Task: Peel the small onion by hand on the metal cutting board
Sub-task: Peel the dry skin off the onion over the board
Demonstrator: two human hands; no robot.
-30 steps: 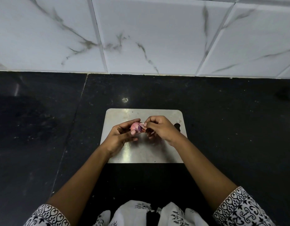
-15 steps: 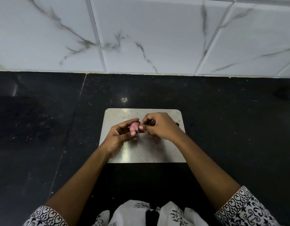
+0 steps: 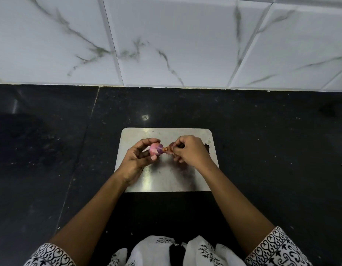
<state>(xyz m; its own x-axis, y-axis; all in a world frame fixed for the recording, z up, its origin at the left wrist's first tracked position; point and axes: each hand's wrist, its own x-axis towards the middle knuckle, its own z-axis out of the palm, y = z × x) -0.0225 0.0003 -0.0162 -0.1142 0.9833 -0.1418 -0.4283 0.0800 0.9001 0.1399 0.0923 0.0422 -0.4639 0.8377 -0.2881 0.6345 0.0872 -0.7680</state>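
A small pink-purple onion (image 3: 156,149) sits between the thumb and fingers of my left hand (image 3: 138,159), held just above the metal cutting board (image 3: 166,179). My right hand (image 3: 189,151) is a little to the right of the onion, its fingertips pinched on a thin reddish strip of onion skin (image 3: 167,149) that still reaches to the onion's right end. The far side of the onion is hidden by my fingers. A dark handle hole in the board (image 3: 207,146) shows partly behind my right hand.
The board lies on a black stone counter (image 3: 272,150). A white marbled tile wall (image 3: 166,41) rises behind the counter. My patterned white sleeves (image 3: 275,246) and clothing are at the bottom edge.
My right hand has drawn away to the right, pulling a strip of skin off the onion. My left hand has kept the onion in about the same place.
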